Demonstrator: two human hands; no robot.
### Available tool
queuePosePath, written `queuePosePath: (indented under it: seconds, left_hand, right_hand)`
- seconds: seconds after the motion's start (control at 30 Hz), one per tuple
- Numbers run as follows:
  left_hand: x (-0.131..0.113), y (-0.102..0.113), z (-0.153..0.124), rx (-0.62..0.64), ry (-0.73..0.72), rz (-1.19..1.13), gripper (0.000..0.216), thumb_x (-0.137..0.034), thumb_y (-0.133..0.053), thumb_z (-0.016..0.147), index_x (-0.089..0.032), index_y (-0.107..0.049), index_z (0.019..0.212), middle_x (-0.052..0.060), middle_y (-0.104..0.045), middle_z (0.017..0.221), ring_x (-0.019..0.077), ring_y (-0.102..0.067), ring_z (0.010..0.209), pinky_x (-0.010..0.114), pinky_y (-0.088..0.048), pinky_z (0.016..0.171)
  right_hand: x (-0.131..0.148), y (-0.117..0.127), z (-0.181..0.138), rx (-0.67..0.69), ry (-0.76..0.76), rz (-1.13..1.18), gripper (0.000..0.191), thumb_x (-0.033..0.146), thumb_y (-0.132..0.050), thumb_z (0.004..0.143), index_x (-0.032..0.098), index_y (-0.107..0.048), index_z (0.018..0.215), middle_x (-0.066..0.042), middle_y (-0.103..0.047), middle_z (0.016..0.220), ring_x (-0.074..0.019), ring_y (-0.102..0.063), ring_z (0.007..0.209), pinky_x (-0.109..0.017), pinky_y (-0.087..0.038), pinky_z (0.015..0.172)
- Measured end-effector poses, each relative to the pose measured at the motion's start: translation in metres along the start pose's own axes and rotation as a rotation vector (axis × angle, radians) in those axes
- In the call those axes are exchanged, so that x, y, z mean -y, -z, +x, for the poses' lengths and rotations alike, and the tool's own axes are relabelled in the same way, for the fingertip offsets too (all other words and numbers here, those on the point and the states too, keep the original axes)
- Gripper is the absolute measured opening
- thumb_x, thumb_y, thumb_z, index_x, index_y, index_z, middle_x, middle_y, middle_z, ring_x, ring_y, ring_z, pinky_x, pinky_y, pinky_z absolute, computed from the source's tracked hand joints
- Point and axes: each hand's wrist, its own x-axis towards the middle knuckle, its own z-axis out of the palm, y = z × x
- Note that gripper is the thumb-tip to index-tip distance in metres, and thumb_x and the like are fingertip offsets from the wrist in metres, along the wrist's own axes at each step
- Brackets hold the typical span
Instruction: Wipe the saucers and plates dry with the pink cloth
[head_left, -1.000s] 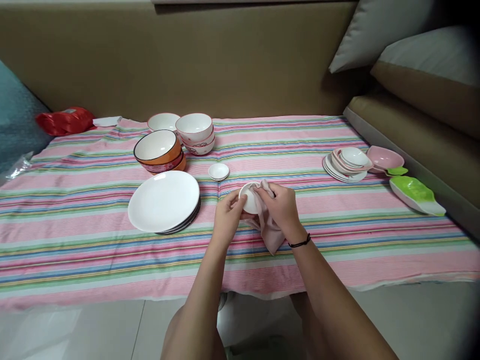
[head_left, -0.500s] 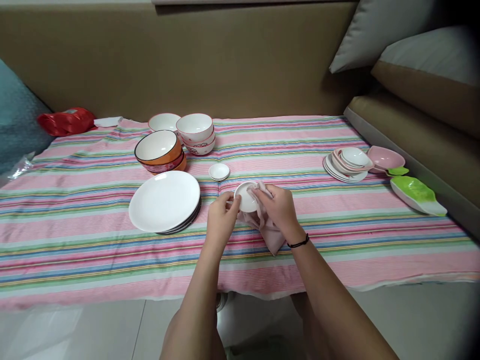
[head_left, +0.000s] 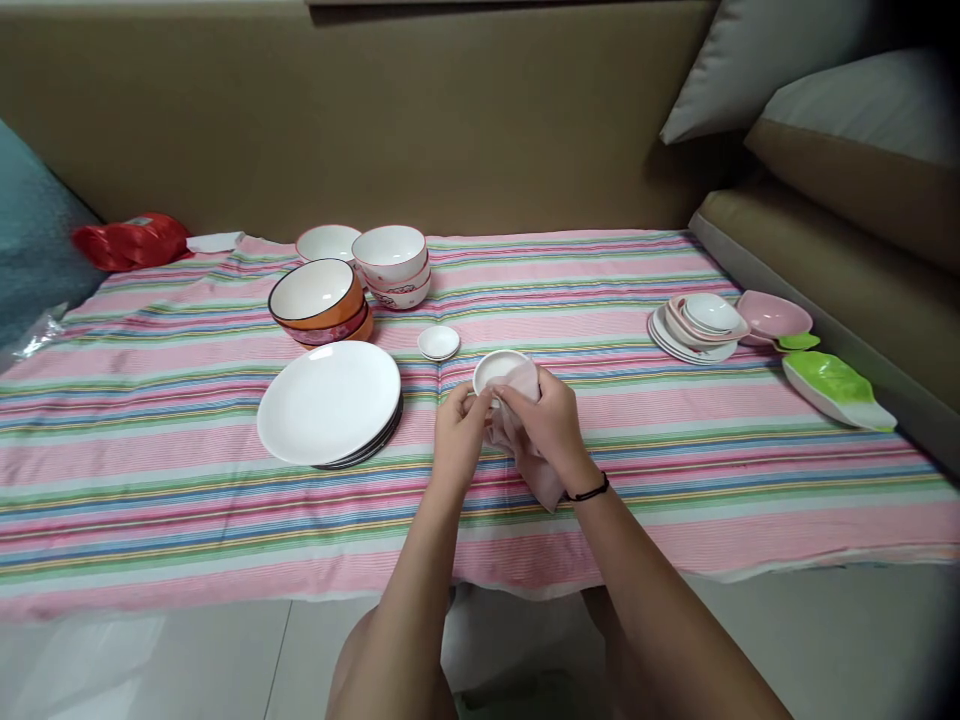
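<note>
A small white dish [head_left: 495, 365] is held above the striped cloth, its inside facing up. My left hand [head_left: 460, 430] grips the dish at its left and near edge, thumb on the rim. Closed around a pale pink cloth [head_left: 523, 440], my right hand [head_left: 551, 420] presses it over the dish's right side and rim. The cloth's loose end hangs below both hands. Just beyond the dish lie small white saucers [head_left: 439, 343], stacked. To the left of my left hand is a stack of large white plates [head_left: 330, 400].
Orange-sided bowls [head_left: 319, 300] and red-rimmed bowls [head_left: 391, 260] stand stacked behind the plates. At right sit small plates with pink and white bowls [head_left: 705, 325], a pink dish [head_left: 776, 318] and a green leaf-shaped dish [head_left: 836, 385]. A red bundle [head_left: 135, 242] lies far left.
My left hand has shifted slightly right, toward my right hand. The pink cloth now covers more of the dish's near right side, and the dish sits slightly farther off.
</note>
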Motion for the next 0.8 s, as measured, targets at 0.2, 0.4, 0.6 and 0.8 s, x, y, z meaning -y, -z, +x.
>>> queuePosePath:
  seconds: [0.2, 0.4, 0.6, 0.8]
  left_hand:
    - [-0.004, 0.008, 0.002, -0.088, -0.173, 0.222, 0.023, -0.038, -0.062, 0.077, -0.018, -0.067, 0.087, -0.002, -0.056, 0.061, 0.0123, -0.055, 0.056, 0.023, -0.049, 0.052]
    - [0.002, 0.001, -0.001, -0.099, -0.058, -0.053, 0.027, -0.035, -0.07, 0.071, -0.015, -0.067, 0.089, 0.0, -0.062, 0.066, 0.0141, -0.062, 0.061, 0.03, -0.056, 0.065]
    - [-0.003, 0.0, -0.003, -0.022, 0.032, -0.154, 0.035, -0.039, -0.074, 0.066, -0.015, -0.064, 0.089, 0.0, -0.064, 0.065, 0.0143, -0.066, 0.065, 0.029, -0.055, 0.071]
    - [-0.006, 0.011, 0.001, -0.042, -0.066, 0.042, 0.029, -0.039, -0.07, 0.07, -0.016, -0.066, 0.087, 0.001, -0.064, 0.074, 0.014, -0.064, 0.063, 0.026, -0.056, 0.059]
  right_hand:
    - [-0.005, 0.015, 0.006, 0.079, 0.195, -0.105, 0.04, 0.047, -0.054, 0.084, 0.019, -0.046, 0.057, 0.004, -0.039, 0.047, -0.0104, -0.034, 0.048, -0.025, -0.024, 0.048]
    - [-0.004, 0.01, 0.002, 0.006, 0.137, -0.075, 0.036, 0.045, -0.052, 0.085, 0.02, -0.042, 0.06, 0.004, -0.041, 0.051, -0.0117, -0.038, 0.049, -0.025, -0.025, 0.048]
    - [-0.001, 0.001, -0.001, -0.014, 0.032, 0.011, 0.027, 0.045, -0.062, 0.076, 0.021, -0.053, 0.085, 0.001, -0.058, 0.071, -0.0163, -0.05, 0.063, -0.025, -0.036, 0.055]
    - [-0.007, 0.013, 0.004, 0.126, 0.155, -0.06, 0.025, 0.042, -0.054, 0.084, 0.021, -0.052, 0.071, 0.004, -0.05, 0.057, -0.0129, -0.044, 0.054, -0.024, -0.031, 0.051]
